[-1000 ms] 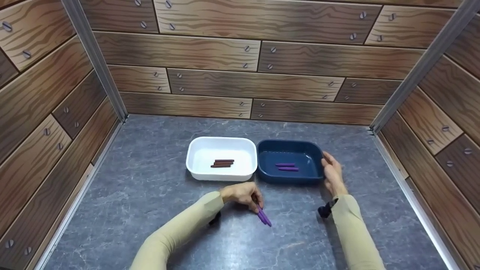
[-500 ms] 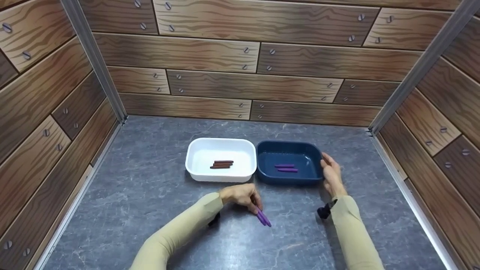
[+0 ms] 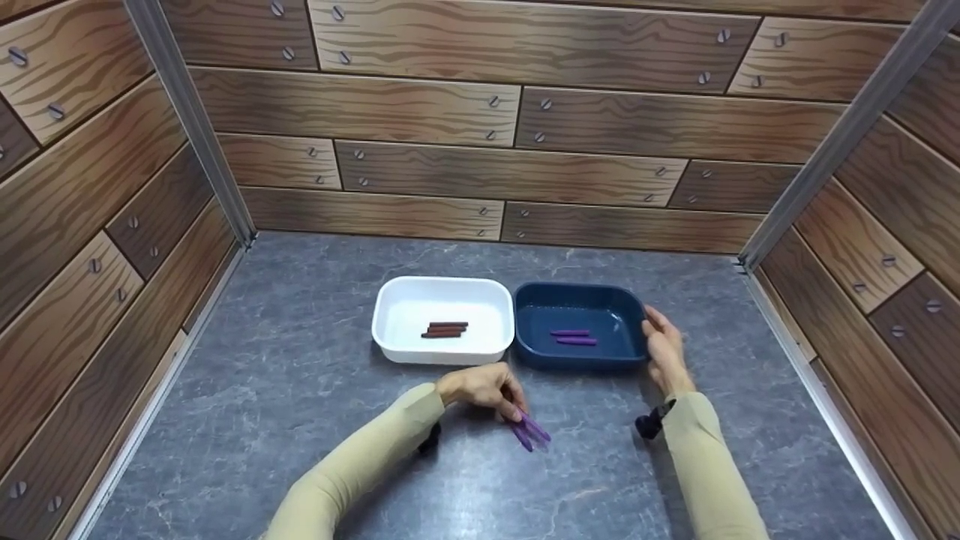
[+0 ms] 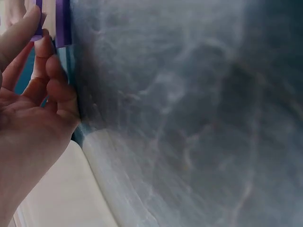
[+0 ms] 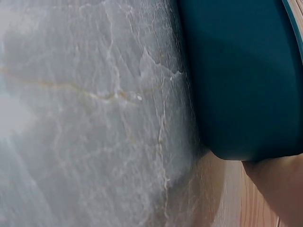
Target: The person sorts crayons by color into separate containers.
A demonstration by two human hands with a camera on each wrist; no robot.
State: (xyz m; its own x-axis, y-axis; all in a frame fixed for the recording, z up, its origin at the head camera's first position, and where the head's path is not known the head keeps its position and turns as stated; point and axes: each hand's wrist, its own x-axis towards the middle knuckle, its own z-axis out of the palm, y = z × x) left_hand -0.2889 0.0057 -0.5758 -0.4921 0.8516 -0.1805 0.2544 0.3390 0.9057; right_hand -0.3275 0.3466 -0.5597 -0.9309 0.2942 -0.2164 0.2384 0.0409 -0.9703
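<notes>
My left hand (image 3: 489, 388) pinches a slim purple stick (image 3: 536, 429), tapered like a crayon, low over the table in front of the dishes. Beside it, a second purple stick (image 3: 523, 438) points another way, its upper end close under the fingertips. In the left wrist view, one purple stick (image 4: 39, 21) is at the fingertips and another purple stick (image 4: 63, 23) stands apart from it. My right hand (image 3: 665, 347) holds the right end of a dark blue dish (image 3: 581, 360). Two purple sticks (image 3: 576, 341) lie inside that dish.
A white dish (image 3: 442, 356) stands left of the blue one, their ends nearly touching. Several dark brown sticks (image 3: 444, 330) lie in it. Wood-patterned panels (image 3: 517, 165) close off the back and both sides of the grey marbled table (image 3: 315, 300).
The purple sticks at my left hand were side by side; now they are spread apart, one swung to the right with a blurred edge. My right hand stays at the blue dish.
</notes>
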